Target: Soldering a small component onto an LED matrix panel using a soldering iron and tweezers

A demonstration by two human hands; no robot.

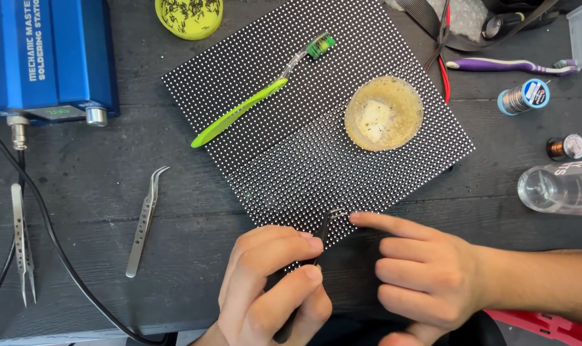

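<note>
A black panel (316,122) covered in rows of small white dots lies tilted on the dark table. My left hand (271,288) grips a thin black tool (321,237) whose tip touches the panel's near edge. My right hand (425,269) has its index finger stretched out, with the fingertip pressing the panel right beside the tool's tip and the other fingers curled. On the panel rest a green toothbrush (252,102) and a round shallow dish (384,113) of yellowish paste.
A blue soldering station (47,57) stands at the back left, its cable (54,250) running toward me. Two metal tweezers (143,221) (22,243) lie on the left. At right are a purple toothbrush (508,65), wire spools (524,96), a clear bottle (560,187). A yellow-green dish (188,16) sits at the back.
</note>
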